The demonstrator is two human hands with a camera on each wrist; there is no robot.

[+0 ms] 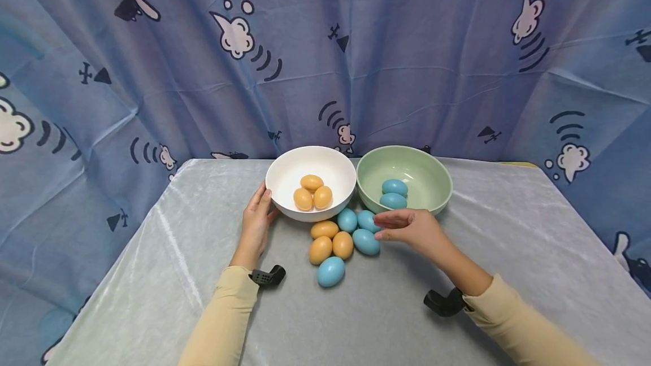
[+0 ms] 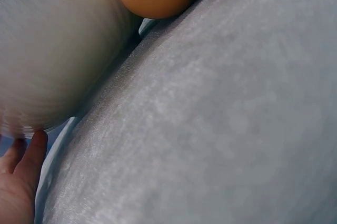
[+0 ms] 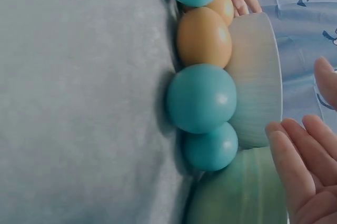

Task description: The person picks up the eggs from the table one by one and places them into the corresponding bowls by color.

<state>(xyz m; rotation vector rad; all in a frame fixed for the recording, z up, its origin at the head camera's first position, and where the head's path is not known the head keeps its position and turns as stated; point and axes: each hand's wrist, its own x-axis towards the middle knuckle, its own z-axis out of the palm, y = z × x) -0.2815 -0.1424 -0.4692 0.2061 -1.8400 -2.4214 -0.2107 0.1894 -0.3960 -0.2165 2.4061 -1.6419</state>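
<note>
My left hand (image 1: 256,225) rests against the left side of a white bowl (image 1: 310,158), its fingertips on the outer wall. Three orange eggs (image 1: 312,183) lie in that bowl. To its right stands a green bowl (image 1: 432,182) with two blue eggs (image 1: 394,187) inside. In front of both bowls is a cluster of three loose orange eggs (image 1: 343,245) and several blue eggs (image 1: 330,271). My right hand (image 1: 414,230) is over the right end of this cluster, fingers extended, thumb apart and nothing held. It partly covers one blue egg (image 1: 367,221) in the head view.
A light grey cloth covers the table (image 1: 168,242). Behind its far edge hangs a blue patterned curtain (image 1: 305,61). Each wrist wears a black device, such as the left wrist device (image 1: 268,277).
</note>
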